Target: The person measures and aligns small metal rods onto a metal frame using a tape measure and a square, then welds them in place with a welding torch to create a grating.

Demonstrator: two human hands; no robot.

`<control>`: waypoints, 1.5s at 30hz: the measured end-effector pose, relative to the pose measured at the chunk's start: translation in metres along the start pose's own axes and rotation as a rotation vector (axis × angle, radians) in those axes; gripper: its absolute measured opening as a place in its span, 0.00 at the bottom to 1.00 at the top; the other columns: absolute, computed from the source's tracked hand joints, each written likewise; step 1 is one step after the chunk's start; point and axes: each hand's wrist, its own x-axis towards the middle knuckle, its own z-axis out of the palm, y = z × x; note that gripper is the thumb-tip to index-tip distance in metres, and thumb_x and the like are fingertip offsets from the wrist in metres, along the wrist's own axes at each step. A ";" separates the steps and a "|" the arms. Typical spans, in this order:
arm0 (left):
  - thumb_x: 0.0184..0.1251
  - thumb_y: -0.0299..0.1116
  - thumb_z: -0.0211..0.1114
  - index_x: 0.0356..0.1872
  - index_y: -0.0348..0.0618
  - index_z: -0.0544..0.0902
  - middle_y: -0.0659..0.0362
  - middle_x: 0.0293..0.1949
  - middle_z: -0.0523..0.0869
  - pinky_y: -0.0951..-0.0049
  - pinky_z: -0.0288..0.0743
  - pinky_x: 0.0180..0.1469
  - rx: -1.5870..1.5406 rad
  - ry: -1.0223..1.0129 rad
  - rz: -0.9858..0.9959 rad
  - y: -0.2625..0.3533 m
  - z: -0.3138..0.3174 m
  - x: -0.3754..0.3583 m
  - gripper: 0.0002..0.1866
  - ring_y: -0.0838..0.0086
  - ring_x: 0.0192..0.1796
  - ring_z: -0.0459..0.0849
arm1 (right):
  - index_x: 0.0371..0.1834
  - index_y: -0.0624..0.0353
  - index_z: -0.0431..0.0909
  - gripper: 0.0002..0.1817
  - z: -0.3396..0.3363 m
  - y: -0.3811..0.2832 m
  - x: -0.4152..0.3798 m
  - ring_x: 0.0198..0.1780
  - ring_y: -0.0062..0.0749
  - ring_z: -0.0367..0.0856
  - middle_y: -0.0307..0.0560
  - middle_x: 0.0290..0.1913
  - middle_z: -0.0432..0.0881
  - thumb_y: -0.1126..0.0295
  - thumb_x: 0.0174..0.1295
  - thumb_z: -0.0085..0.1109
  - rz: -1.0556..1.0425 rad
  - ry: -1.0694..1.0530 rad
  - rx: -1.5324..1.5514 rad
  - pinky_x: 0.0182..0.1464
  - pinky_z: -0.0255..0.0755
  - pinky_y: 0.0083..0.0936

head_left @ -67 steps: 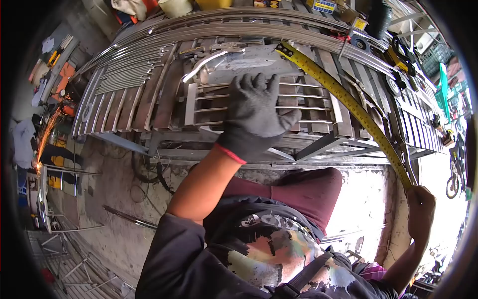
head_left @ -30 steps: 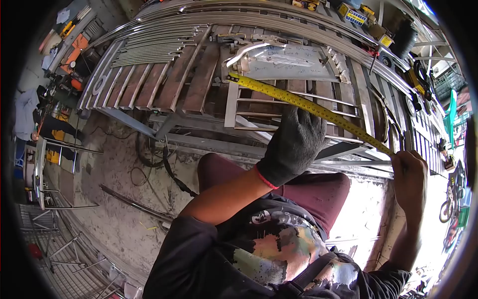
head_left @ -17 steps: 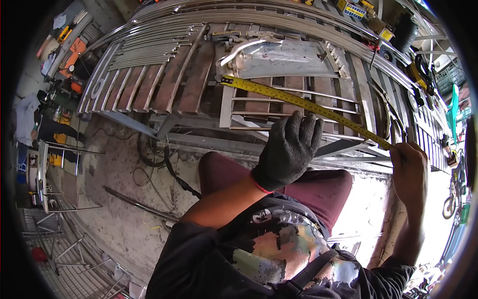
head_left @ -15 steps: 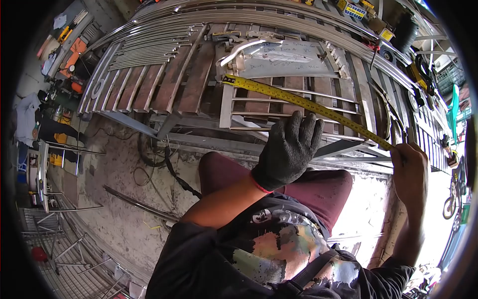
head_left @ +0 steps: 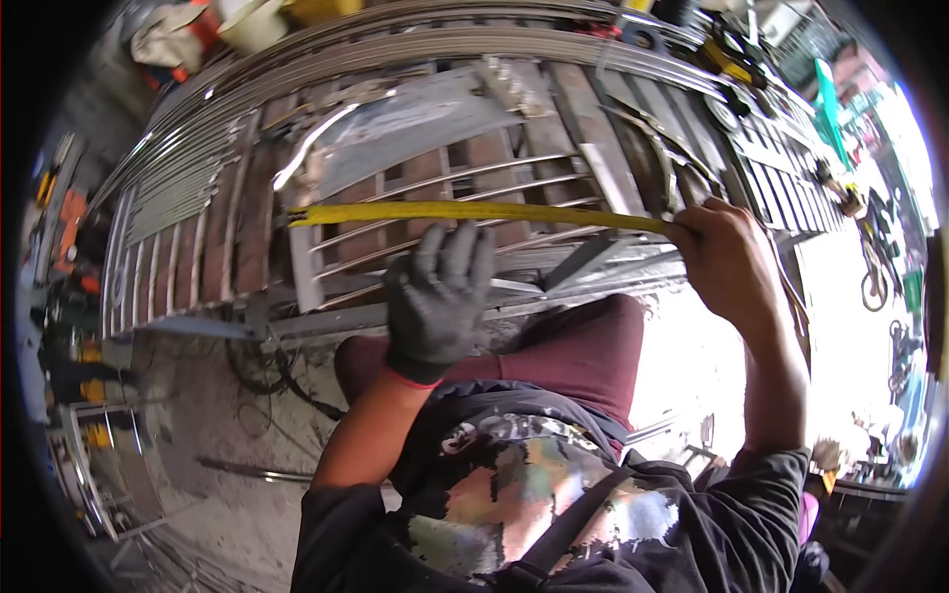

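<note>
A yellow tape measure (head_left: pixel 474 211) stretches almost level above a metal frame with thin bars (head_left: pixel 306 287). Its far end hangs near the frame's left upright, and my bare right hand (head_left: pixel 727 257) is closed around the other end, hiding the case. My left hand (head_left: pixel 435 301), in a dark grey glove, is below the blade at the frame's near edge. Its fingers point up and slightly apart, with nothing seen in them. Behind the tape lies a grey sheet-metal plate (head_left: pixel 425 124), blurred by motion.
The slatted metal workbench (head_left: pixel 242 227) spans the view in front of me. Thin rods (head_left: pixel 183 198) lie at its left, long tubes (head_left: pixel 395 44) along its back. A curved clamp-like tool (head_left: pixel 667 158) rests at the right. A cable (head_left: pixel 287 381) lies on the floor.
My view has turned, so the bench appears rotated and shifted left. The tape slopes less than before. My left hand's fingers, bent over earlier, now reach upward; my right hand keeps its grip.
</note>
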 end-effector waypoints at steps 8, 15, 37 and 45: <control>0.67 0.34 0.75 0.65 0.54 0.89 0.64 0.70 0.84 0.54 0.74 0.68 -0.106 0.035 0.032 -0.011 0.005 0.002 0.24 0.60 0.72 0.79 | 0.43 0.55 0.94 0.09 0.019 0.029 0.008 0.46 0.46 0.88 0.48 0.39 0.88 0.65 0.75 0.68 -0.049 -0.034 -0.034 0.59 0.70 0.45; 0.71 0.28 0.75 0.59 0.50 0.91 0.59 0.63 0.88 0.53 0.78 0.67 -0.075 0.098 0.022 -0.002 -0.001 0.009 0.17 0.56 0.64 0.86 | 0.44 0.53 0.95 0.07 0.023 0.036 0.009 0.45 0.40 0.89 0.44 0.34 0.88 0.65 0.75 0.71 -0.102 -0.016 -0.096 0.60 0.69 0.42; 0.68 0.29 0.78 0.61 0.52 0.92 0.61 0.64 0.89 0.55 0.78 0.68 -0.023 0.092 0.037 -0.001 -0.002 0.010 0.20 0.57 0.65 0.86 | 0.45 0.55 0.96 0.07 0.023 0.036 0.002 0.42 0.39 0.89 0.45 0.37 0.90 0.67 0.74 0.72 -0.101 -0.039 -0.108 0.62 0.67 0.43; 0.68 0.29 0.78 0.61 0.52 0.91 0.61 0.65 0.89 0.54 0.78 0.68 -0.019 0.083 0.034 -0.001 -0.002 0.009 0.20 0.57 0.65 0.85 | 0.44 0.55 0.96 0.07 0.022 0.036 0.001 0.43 0.40 0.89 0.45 0.37 0.90 0.67 0.73 0.72 -0.113 -0.029 -0.097 0.62 0.67 0.42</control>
